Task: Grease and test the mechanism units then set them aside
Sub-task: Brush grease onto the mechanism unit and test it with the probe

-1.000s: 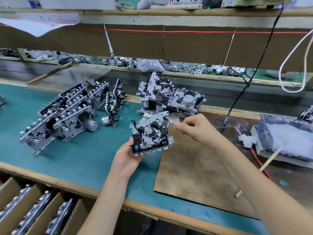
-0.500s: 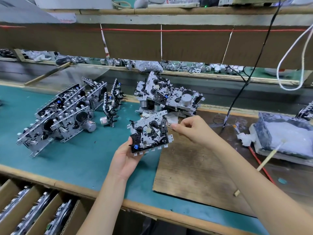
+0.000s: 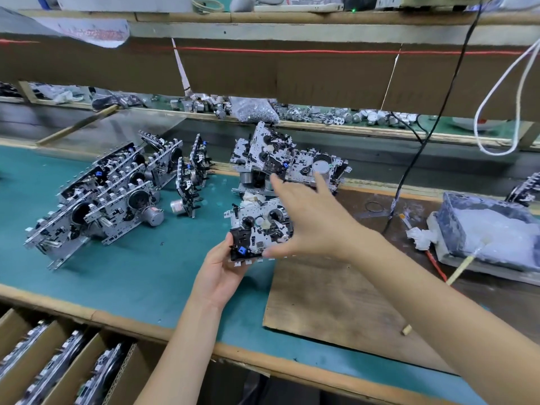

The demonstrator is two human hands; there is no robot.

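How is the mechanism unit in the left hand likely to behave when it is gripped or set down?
The mechanism unit looks stiff: a perforated metal plate, unlikely to flex. Its small protruding levers and tabs could probably snag or bend. Stood on edge it may tip; the units on the green mat lean against each other.

Even, soft overhead light, no hard glare on the green mat (image 3: 117, 273); soft shadows under the stacked units (image 3: 96, 200). My right hand (image 3: 309, 220) is motion-blurred, esp. the fingertips; left hand (image 3: 222, 270) w/ mechanism unit (image 3: 257, 229) looks sharp. Wide-angle lens bows the shelf (image 3: 292, 17) & bench edge (image 3: 87, 312).
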